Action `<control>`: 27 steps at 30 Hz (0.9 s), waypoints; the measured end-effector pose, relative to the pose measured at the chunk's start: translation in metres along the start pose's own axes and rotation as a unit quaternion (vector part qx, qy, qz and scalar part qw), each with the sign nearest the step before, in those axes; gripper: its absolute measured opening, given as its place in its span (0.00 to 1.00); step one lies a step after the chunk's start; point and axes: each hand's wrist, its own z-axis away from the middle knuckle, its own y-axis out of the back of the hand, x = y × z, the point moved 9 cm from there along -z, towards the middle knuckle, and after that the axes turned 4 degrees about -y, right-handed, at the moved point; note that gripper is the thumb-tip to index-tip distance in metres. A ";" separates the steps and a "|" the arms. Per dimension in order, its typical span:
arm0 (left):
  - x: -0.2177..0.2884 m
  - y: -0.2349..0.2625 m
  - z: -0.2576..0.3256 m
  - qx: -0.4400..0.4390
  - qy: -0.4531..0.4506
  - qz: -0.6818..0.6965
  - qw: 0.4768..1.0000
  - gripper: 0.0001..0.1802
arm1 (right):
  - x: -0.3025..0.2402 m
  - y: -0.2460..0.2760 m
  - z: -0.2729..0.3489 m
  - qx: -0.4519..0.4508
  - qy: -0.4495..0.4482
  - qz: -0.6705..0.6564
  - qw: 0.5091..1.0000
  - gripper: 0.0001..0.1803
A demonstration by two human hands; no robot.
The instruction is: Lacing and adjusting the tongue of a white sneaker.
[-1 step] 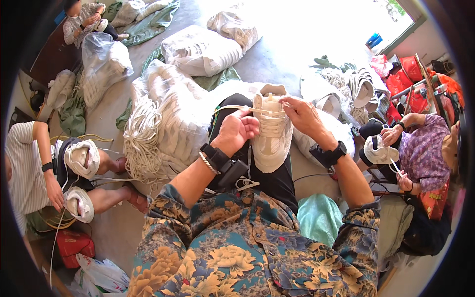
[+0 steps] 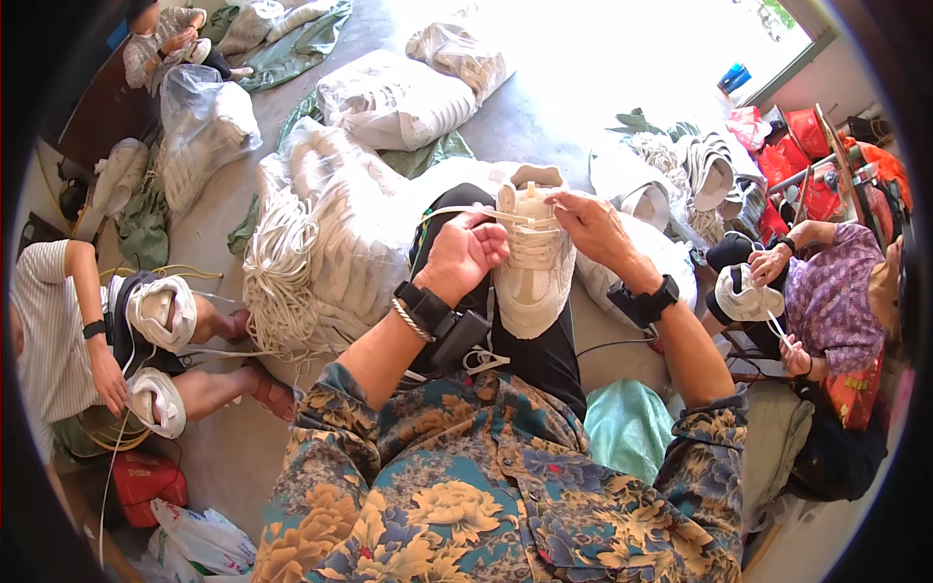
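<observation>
A white lace-up sneaker (image 2: 533,282) rests on my black-trousered leg, toe toward me. My left hand (image 2: 465,255) is beside its left edge, thumb and forefinger pinched on a pale shoelace (image 2: 520,222) that crosses the upper part of the shoe. The other fingers of that hand curl loosely, palm up. On the opposite side, my right hand (image 2: 595,231) has its fingertips closed at the upper eyelets, apparently on the lace's other end, which the fingers partly hide. Lower down, the lacing lies in rows across the tongue.
A bundle of loose laces (image 2: 282,267) lies left of my leg beside plastic-wrapped shoes (image 2: 340,214). More bagged shoes (image 2: 398,102) lie farther off. Co-workers sit at left (image 2: 58,330), right (image 2: 836,291) and far left (image 2: 165,44). A green plastic bag (image 2: 627,428) is by my right thigh.
</observation>
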 end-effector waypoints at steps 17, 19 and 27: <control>0.092 -0.025 0.036 0.070 -0.398 -0.622 0.671 0.06 | -0.004 -0.001 0.006 0.023 0.024 -0.046 0.998 0.10; 0.072 -0.070 0.047 0.009 -0.506 -0.685 0.525 0.04 | -0.015 -0.007 0.009 0.024 0.118 0.010 0.993 0.08; 0.037 -0.094 -0.002 -0.036 -0.368 -0.865 0.339 0.13 | -0.028 -0.017 0.002 -0.013 0.129 0.081 0.988 0.07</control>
